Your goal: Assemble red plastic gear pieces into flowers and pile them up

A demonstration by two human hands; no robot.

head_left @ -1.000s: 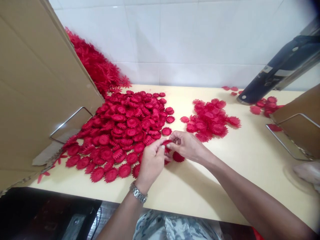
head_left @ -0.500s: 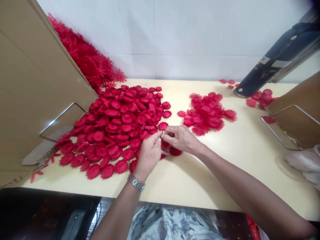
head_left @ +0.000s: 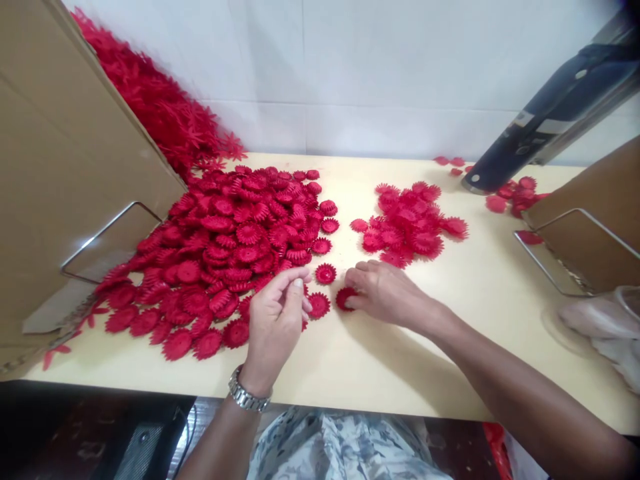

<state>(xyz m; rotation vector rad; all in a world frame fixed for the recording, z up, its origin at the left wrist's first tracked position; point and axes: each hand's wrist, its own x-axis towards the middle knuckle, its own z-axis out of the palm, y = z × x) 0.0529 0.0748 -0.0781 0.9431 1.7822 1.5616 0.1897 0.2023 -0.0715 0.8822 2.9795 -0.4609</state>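
Observation:
My right hand [head_left: 387, 290] reaches down to the tabletop with its fingers curled round the edge of a red artificial flower piece [head_left: 343, 299], a small disc with a toothed rim. To its left, my left hand [head_left: 277, 327] is raised a little, thumb against the fingers; whatever is in that pinch is too small or hidden to make out. Between the hands, two loose flower pieces, one nearer [head_left: 319, 305] and one farther back [head_left: 325, 273], lie flat. A large heap of similar pieces [head_left: 240, 233] spreads behind and left of my left hand.
A looser pile of thin red petal discs [head_left: 407, 220] lies beyond my right hand. Cardboard boxes stand at left [head_left: 75, 167] and right [head_left: 590, 220], each with a metal wire bracket. A dark blue cylinder [head_left: 520, 127] leans at the back right. Red star-shaped cutouts [head_left: 160, 100] rise against the wall.
My hands were together over the flower pieces; now they are apart. My left hand has moved left and down, and my right hand has lowered to a flower piece on the table.

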